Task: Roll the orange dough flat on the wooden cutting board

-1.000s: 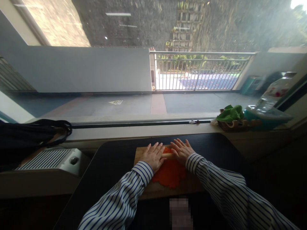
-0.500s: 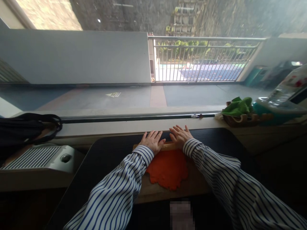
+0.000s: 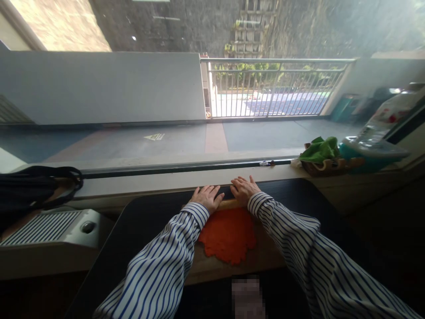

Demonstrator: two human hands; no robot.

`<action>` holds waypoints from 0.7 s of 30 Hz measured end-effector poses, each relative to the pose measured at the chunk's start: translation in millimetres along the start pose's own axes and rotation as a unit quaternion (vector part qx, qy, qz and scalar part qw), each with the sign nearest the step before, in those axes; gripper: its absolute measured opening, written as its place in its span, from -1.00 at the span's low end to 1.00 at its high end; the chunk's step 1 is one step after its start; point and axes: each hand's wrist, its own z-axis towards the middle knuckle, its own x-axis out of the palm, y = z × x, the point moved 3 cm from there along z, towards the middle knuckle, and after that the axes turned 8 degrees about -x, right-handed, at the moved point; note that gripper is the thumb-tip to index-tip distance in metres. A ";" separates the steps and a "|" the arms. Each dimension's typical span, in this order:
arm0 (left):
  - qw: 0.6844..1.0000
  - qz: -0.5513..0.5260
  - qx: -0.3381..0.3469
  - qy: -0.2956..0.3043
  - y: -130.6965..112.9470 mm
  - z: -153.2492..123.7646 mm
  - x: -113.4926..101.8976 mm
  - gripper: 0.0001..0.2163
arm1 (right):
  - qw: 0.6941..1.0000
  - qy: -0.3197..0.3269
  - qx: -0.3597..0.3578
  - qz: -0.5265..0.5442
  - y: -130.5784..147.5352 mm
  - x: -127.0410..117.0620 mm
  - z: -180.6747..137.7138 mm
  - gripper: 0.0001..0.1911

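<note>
A flattened sheet of orange dough or modelling clay (image 3: 229, 237) with a ragged near edge lies on a wooden board (image 3: 212, 272). At its far edge is a pale wooden rolling pin (image 3: 229, 204), mostly covered by my hands. My left hand (image 3: 206, 197) rests palm down over the left part of the pin, fingers stretched forward. Over the right part lies my right hand (image 3: 245, 189), also palm down with fingers extended. Neither hand wraps round the pin.
The board sits on a black table (image 3: 139, 235) against a window sill (image 3: 116, 186). A green cloth (image 3: 320, 149), a teal container (image 3: 372, 153) and a plastic bottle (image 3: 381, 119) stand at the right. On the left are a black bag (image 3: 26, 188) and a white slatted appliance (image 3: 49, 230).
The view has shifted slightly, moving the scene a little left and mostly down. Both hands stay flat over the pin at the sheet's far edge.
</note>
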 end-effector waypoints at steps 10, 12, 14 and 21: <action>0.999 0.008 0.010 0.036 -14.2 -47.4 2.5 -0.39 | 0.996 0.086 -0.010 -0.015 13.4 15.5 -46.7 -0.31; 0.999 0.013 0.020 0.031 -15.3 -54.7 3.3 -0.40 | 0.996 0.080 -0.017 -0.019 16.3 16.4 -53.5 -0.30; 0.999 0.017 0.028 0.018 -15.9 -58.9 3.7 -0.41 | 0.997 0.072 -0.019 -0.019 17.6 16.7 -57.5 -0.30; 1.000 0.018 0.017 -0.017 -12.7 -42.9 3.9 -0.44 | 0.998 0.046 -0.020 -0.023 10.5 13.9 -41.2 -0.36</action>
